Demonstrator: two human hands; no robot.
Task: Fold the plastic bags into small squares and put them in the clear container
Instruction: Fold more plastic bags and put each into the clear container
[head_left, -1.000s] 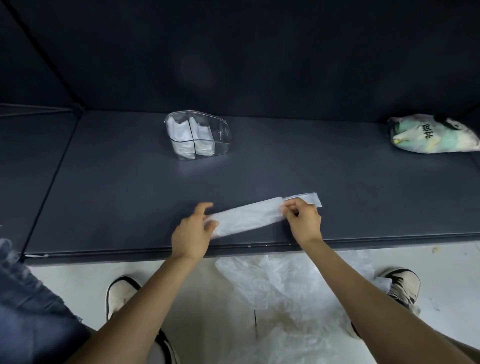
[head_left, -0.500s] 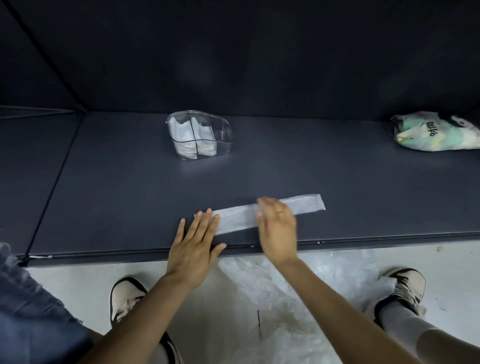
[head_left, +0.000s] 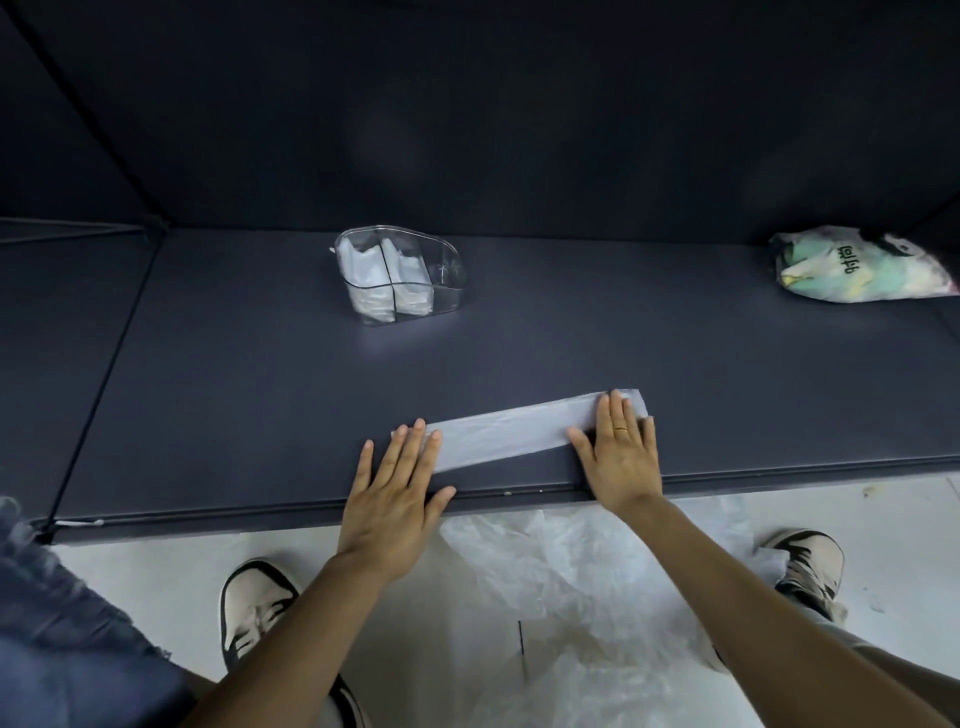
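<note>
A plastic bag (head_left: 511, 431), folded into a long flat strip, lies just below the middle of the frame near the front edge of the dark table (head_left: 260, 405), with the left hand (head_left: 397, 486) pressing its left end and the right hand (head_left: 621, 457) its right end, both flat with straight fingers (a gold ring shows on the right one). The clear container (head_left: 400, 275) stands above centre, well apart from the strip, with folded white bags in its compartments. A bundle of coloured bags (head_left: 857, 265) lies at the upper right, and loose clear plastic (head_left: 597, 597) is spread on the floor at the bottom, between two shoes.
</note>
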